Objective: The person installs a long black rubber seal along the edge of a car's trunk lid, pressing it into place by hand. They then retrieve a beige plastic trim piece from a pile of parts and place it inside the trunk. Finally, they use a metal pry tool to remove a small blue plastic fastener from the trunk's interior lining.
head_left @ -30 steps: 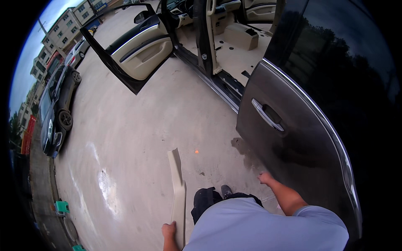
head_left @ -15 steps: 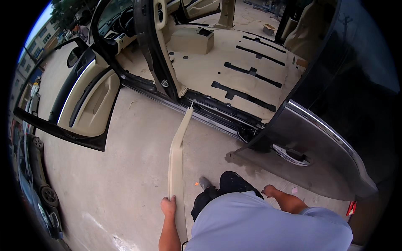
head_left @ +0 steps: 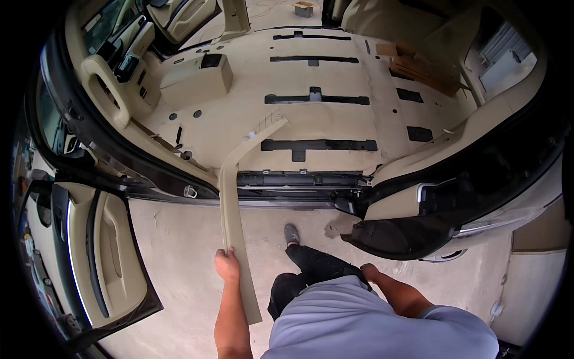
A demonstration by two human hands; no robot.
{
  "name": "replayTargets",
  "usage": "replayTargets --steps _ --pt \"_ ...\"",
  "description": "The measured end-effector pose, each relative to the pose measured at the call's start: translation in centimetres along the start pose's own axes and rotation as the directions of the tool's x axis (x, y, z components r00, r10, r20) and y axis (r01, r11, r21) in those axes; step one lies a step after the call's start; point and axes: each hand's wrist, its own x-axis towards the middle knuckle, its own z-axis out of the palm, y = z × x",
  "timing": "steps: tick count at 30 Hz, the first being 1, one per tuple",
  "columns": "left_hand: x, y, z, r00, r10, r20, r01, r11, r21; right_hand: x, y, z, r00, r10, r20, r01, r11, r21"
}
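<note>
My left hand [head_left: 228, 263] grips a long, bent beige trim panel [head_left: 239, 227], whose narrow upper end reaches through the open side doorway over the sill [head_left: 299, 179] and the carpeted cabin floor [head_left: 323, 122]. Small pale fittings show along that end. My right hand [head_left: 369, 273] hangs low beside my dark trousers, its fingers too shadowed and hidden to read. The cabin floor is bare of seats in this part, with black slotted strips, round holes and a beige console box [head_left: 191, 84] toward the left.
An open front door [head_left: 113, 251] stands at left and a dark rear door [head_left: 400, 239] at right. A thick pillar with a grab handle [head_left: 104, 90] bounds the opening. Cardboard [head_left: 427, 72] lies inside at right; a box [head_left: 303, 9] sits beyond the far doorway. Concrete ground [head_left: 167, 251] is underfoot.
I have turned toward the car and come closer, so the cabin now fills the upper view. The panel, still in my left hand, has moved forward into the doorway.
</note>
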Motion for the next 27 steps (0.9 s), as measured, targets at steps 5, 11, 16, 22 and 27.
replayTargets --steps 5,11,16,22,27 --pt "13.0 6.5 -0.2 0.998 0.004 0.069 -0.003 1.0 -0.009 2.8 -12.6 -8.4 0.933 0.131 -0.337 0.029 0.901 0.432" --pt "26.2 13.9 6.0 0.994 0.097 0.044 -0.099 0.994 0.045 5.2 -16.8 -14.4 0.953 0.273 -0.133 -0.135 0.773 0.62" --pt "35.6 17.1 15.0 0.989 0.148 -0.025 -0.146 0.986 0.082 10.2 -18.2 -14.6 0.846 0.518 -0.128 -0.119 0.417 0.901" --pt "41.4 18.6 22.7 0.987 0.146 -0.072 -0.139 0.986 0.09 20.5 -17.7 -20.8 0.92 0.344 -0.186 -0.156 0.759 0.632" --pt "43.9 21.4 25.6 0.994 -0.071 0.087 0.028 0.904 0.426 32.0 -12.2 -31.5 0.88 0.386 -0.277 -0.108 0.731 0.674"
